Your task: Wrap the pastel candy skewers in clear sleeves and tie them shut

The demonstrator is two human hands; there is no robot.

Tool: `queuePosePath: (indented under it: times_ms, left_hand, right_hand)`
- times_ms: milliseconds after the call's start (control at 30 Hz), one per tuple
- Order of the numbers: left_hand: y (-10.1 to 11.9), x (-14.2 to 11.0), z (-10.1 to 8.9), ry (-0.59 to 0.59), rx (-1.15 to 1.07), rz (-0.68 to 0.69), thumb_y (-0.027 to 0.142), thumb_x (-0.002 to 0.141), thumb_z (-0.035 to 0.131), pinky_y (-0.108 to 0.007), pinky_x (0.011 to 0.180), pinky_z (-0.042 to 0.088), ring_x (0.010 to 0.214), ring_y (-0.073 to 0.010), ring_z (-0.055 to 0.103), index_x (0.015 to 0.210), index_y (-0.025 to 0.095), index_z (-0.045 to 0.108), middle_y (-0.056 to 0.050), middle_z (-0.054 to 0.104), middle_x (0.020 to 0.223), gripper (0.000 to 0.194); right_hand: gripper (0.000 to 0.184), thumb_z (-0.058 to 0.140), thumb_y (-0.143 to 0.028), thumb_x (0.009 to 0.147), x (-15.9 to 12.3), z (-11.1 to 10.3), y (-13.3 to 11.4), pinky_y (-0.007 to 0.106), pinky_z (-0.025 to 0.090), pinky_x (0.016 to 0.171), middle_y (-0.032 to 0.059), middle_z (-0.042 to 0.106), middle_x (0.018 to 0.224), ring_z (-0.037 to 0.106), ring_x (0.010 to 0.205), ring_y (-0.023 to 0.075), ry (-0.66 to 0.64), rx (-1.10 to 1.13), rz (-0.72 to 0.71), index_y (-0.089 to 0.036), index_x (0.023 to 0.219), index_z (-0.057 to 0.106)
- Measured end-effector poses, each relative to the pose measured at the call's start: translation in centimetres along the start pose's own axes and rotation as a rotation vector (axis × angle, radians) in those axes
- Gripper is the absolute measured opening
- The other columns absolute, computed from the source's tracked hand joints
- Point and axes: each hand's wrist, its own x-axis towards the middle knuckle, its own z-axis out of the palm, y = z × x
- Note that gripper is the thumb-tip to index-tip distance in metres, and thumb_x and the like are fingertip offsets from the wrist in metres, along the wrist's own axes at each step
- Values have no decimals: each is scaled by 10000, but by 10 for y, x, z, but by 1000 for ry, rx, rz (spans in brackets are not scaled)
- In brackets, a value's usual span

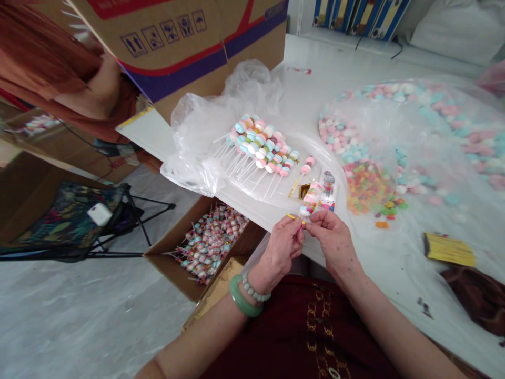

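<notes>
Left fingers and right fingers pinch one wrapped sweet tight; many look done in the left box, bare sweets aren't yet.

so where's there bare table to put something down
Bare white table shows between the cardboard box and loose marshmallows, and between the right forearm and brown cloth, apart from dark scraps. It's crowded beyond left hand and right hand, with skewers, plastic and gummies.

A folding chair (leaf-patterned) bears a small white object.
</notes>
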Motion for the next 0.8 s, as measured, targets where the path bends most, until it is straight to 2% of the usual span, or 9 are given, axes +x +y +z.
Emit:
queuePosePath:
  times_ms: [133, 267, 367, 500, 567, 600, 667, 733, 800]
  left_hand:
    - [3, -2, -11, -158, -33, -72, 412, 758, 667, -162, 304, 158, 295, -25, 204, 696, 181, 485, 93, 417, 422, 300]
    - [12, -4, -30, -533, 60, -307, 423, 734, 698, -177, 288, 203, 263, -28, 185, 666, 146, 579, 89, 383, 339, 309]
    - [27, -3, -42, -672, 224, -444, 425, 702, 718, -191, 288, 216, 256, -36, 208, 650, 136, 615, 65, 431, 338, 311]
    - [61, -3, -41, -699, 582, -481, 367, 687, 709, -197, 335, 243, 313, -51, 310, 620, 164, 597, 56, 498, 419, 241]
    - [77, -12, -30, -723, 887, -340, 275, 697, 689, -195, 393, 269, 389, -58, 358, 602, 163, 597, 58, 485, 458, 173]
    - [82, -19, -23, -698, 1065, -190, 227, 713, 664, -199, 427, 286, 426, -63, 368, 595, 161, 600, 54, 477, 474, 149]
    - [84, -37, -6, -482, 1431, 225, 145, 762, 580, -225, 488, 314, 478, -84, 381, 589, 160, 593, 32, 486, 508, 174]
    - [76, -54, 8, -89, 1675, 619, 73, 805, 473, -258, 532, 334, 528, -117, 421, 688, 161, 614, -6, 539, 586, 203]
    - [62, -64, 16, 125, 1706, 868, 46, 826, 420, -276, 554, 353, 571, -144, 465, 762, 170, 621, -29, 565, 637, 244]
  right_hand:
    - [315, 756, -213, 589, 6, -15, 0, 248, 417, 581, -48, 595, 606, 527, 573, 117, -273, 196, 120, -180, 888, 664]
    - [443, 776, -242, 646, 2, -38, 2, 307, 490, 695, -6, 669, 778, 604, 721, 167, -557, 66, 18, -240, 1075, 664]
    - [192, 621, -323, 823, -11, -45, -2, 328, 491, 674, 33, 671, 820, 597, 734, 187, -691, -173, -229, -242, 987, 677]
    - [176, 482, -222, 896, -33, -39, -22, 339, 435, 636, 56, 620, 726, 516, 663, 184, -641, -720, -847, -176, 821, 635]
    - [199, 445, -125, 888, -39, -37, -35, 356, 417, 660, 66, 607, 716, 497, 668, 192, -653, -1024, -1095, -154, 798, 620]
    - [215, 430, -85, 878, -40, -35, -41, 358, 409, 665, 70, 606, 716, 492, 668, 194, -658, -1146, -1174, -149, 802, 621]
    - [247, 414, -39, 854, -36, -32, -50, 352, 390, 655, 69, 602, 698, 483, 654, 191, -608, -1277, -1226, -149, 793, 627]
    - [245, 425, -60, 841, -28, -25, -55, 334, 370, 625, 56, 581, 650, 472, 625, 178, -437, -1179, -1120, -160, 719, 612]
    - [212, 463, -124, 826, -19, -14, -55, 303, 358, 581, 29, 550, 603, 464, 587, 156, -251, -846, -834, -175, 656, 577]
